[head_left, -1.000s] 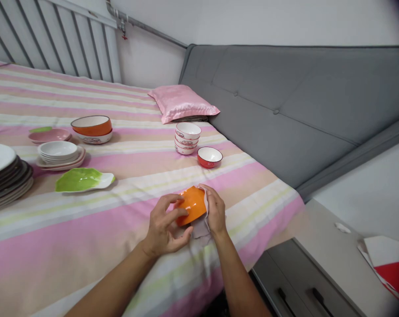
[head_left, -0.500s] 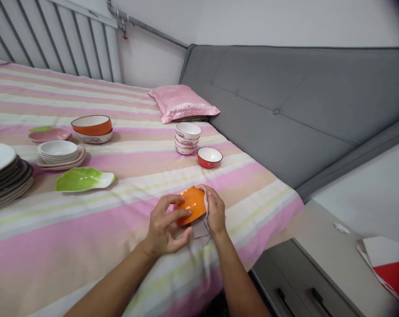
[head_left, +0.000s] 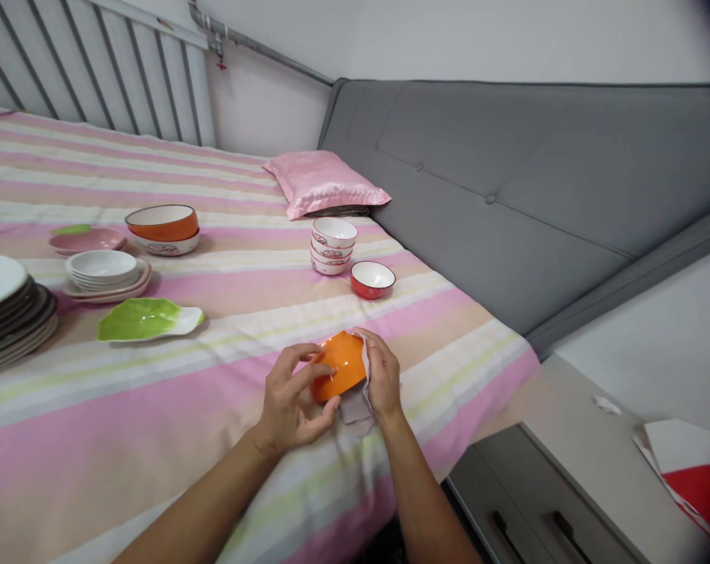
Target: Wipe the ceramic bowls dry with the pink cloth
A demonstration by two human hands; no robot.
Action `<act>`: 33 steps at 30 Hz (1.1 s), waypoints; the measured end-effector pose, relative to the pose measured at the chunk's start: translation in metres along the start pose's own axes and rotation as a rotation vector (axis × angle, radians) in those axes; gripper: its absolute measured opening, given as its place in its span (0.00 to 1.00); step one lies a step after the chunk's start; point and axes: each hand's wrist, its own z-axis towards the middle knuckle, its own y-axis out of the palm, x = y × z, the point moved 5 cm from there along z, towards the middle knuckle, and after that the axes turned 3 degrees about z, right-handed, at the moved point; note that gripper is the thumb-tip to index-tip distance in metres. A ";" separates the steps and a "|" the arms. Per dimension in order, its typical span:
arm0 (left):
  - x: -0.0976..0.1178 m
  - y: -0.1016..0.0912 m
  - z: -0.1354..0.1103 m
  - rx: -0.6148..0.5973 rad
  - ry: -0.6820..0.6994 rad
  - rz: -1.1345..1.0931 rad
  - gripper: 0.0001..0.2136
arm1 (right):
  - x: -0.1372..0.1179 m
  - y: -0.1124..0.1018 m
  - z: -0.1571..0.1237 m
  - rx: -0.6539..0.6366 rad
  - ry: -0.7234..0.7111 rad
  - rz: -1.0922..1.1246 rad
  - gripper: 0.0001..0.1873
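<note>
A small glossy orange dish (head_left: 346, 364) is held tilted above the bed's near edge, between my two hands. My left hand (head_left: 293, 399) grips its left side, fingertips resting on the inner face and the thumb low by the near rim. Folded over the right rim is a greyish cloth (head_left: 358, 409), whose loose end hangs below the dish. My right hand (head_left: 383, 376) is closed on the cloth and that rim, hiding part of both. Beyond my hands stands a red bowl (head_left: 372, 280) with a white inside, beside a stack of white patterned bowls (head_left: 333, 247).
To the left on the striped bedspread (head_left: 184, 407) are a green leaf-shaped dish (head_left: 146, 319), stacked small white dishes (head_left: 103, 268), an orange bowl (head_left: 164, 225) on a white one, and a plate stack (head_left: 17, 329). A pink pillow (head_left: 325, 182) lies near the grey headboard (head_left: 508, 157).
The fingertips of my left hand have shifted slightly up over the orange dish's inner face. My right hand and the cloth look almost unmoved.
</note>
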 end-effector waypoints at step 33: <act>0.000 0.006 -0.001 -0.126 -0.007 -0.015 0.23 | -0.004 0.000 -0.002 0.003 0.000 0.012 0.18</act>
